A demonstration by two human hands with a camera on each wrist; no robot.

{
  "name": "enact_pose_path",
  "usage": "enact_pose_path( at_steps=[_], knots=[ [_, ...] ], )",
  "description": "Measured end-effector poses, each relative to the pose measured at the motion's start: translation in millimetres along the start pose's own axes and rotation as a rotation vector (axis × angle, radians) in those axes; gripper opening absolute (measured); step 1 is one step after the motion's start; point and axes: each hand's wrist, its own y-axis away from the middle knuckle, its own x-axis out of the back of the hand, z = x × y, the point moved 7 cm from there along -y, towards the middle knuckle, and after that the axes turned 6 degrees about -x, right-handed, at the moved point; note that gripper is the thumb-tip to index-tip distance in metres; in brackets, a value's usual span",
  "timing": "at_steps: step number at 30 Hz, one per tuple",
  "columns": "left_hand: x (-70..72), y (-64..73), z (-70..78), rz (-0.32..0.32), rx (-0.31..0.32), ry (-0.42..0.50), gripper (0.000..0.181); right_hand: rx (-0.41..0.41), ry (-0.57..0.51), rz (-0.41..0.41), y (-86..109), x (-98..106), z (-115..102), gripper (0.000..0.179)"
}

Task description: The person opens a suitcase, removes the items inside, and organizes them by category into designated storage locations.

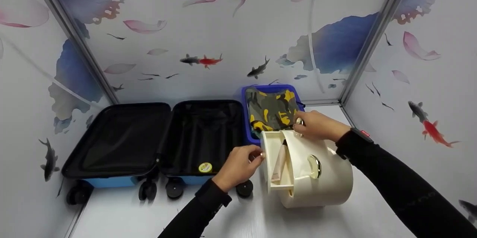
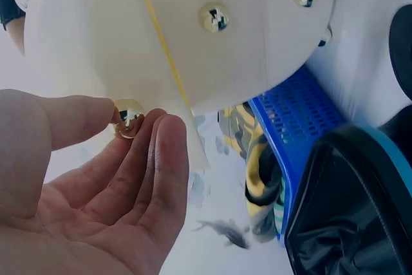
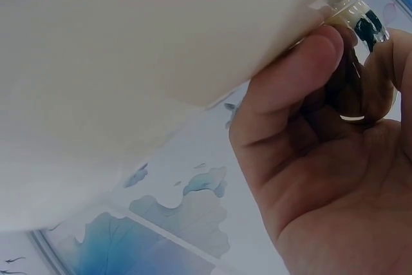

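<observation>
The step in hand looked to be working the shallow cream drawer [image 1: 281,186], which stood partly out of the glossy, round-sided cream box [image 1: 328,178]. That box sat toward the right edge of the white flat surface [image 1: 242,219], the drawer facing the open suitcase. The left hand [image 1: 240,163] pinched a small, round, shiny gold knob [image 2: 131,109] between thumb and fingertips; the right hand [image 1: 318,124] had its fingers curled round the shiny gold loop handle [image 3: 368,27] on top of the box. Doing this well probably called for a light, straight pull or push in line with the drawer, since a sideways tug could have jammed it, and for a firm right hand so that the box neither slid nor tipped. A slow pace would also have kept the slim pale tube with a black cap [image 1: 279,165], leaning inside the drawer, from rolling about.

Counted up, there were one box, one drawer out, one tube, at least three gold knobs, and two handles, the second a curved gold one [image 1: 318,167] on the box's side. Near the far edge of the surface stood one blue plastic basket [image 1: 272,88] holding grey-and-yellow camouflage cloth [image 1: 274,107], its number of pieces unclear. Toward the left edge lay one black-lined, blue-shelled suitcase [image 1: 205,130], with two halves, four black wheels [image 1: 175,189] in view and one round yellow sticker [image 1: 205,167]
</observation>
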Motion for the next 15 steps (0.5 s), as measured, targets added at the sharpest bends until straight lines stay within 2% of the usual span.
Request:
enact_pose_path(
  at_steps=[8,15],
  knots=[
    [-19.6,-14.6,13.2,-0.002,-0.062,-0.006,0.017,0.011,-0.01,0.019,1.2,-0.8,0.6,0.025],
    [-32.8,-25.8,24.0,-0.018,-0.113,0.003,0.015,-0.018,-0.016,0.019,0.5,-1.5,-1.7,0.03]
  ],
)
